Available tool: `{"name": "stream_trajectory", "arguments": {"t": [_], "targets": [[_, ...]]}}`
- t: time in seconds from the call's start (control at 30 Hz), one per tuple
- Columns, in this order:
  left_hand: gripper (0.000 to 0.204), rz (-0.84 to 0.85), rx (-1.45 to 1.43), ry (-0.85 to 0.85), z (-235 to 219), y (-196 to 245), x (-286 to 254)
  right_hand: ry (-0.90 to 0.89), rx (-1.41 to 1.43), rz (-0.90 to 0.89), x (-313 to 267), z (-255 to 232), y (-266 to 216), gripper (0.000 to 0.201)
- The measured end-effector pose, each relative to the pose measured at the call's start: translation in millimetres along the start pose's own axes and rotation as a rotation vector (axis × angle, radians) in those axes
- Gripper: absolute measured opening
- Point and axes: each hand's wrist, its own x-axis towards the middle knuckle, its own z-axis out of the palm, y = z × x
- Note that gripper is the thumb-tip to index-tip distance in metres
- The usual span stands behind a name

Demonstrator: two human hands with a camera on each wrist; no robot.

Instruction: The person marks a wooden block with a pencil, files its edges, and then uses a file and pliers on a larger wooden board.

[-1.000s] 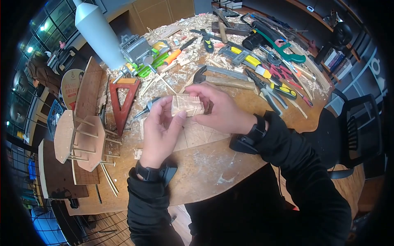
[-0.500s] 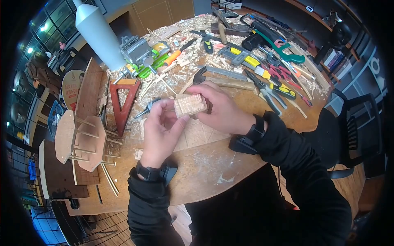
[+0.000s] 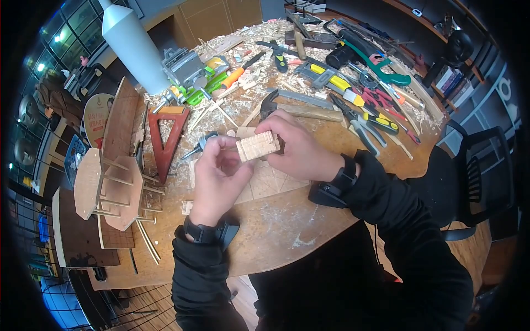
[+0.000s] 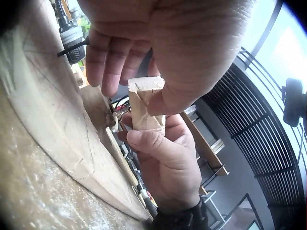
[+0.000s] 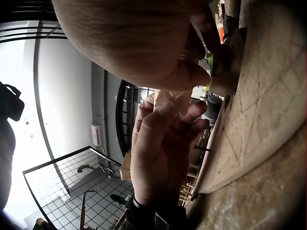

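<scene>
A small pale wooden block with grooves cut across its face is held up between both hands over the table. My right hand grips its right end, thumb in front and fingers behind. At the block's left end is my left hand, its thumb laid against the side. The left wrist view shows the wooden block end-on, with the right thumb pressed near its lower end. The other left fingers hang loosely away from it. Below the hands lies a flat wooden board marked with lines.
A claw hammer, pliers, and a green-handled saw lie beyond the hands among wood shavings. To the left are a red triangular frame, a vise and an octagonal wooden model with dowel posts.
The wooden block has turned and tilted, its right end rising, and shifted slightly right, so its grooved face shows more. The left thumb has slid off its front face toward the lower left.
</scene>
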Motion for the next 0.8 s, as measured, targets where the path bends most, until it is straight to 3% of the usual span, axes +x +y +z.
{"name": "stream_trajectory", "arguments": {"t": [0.8], "targets": [[0.042,-0.03,0.089,-0.01,-1.0,-5.9,0.5,-0.053,0.019,0.066,0.5,-1.3,2.2,0.036]]}}
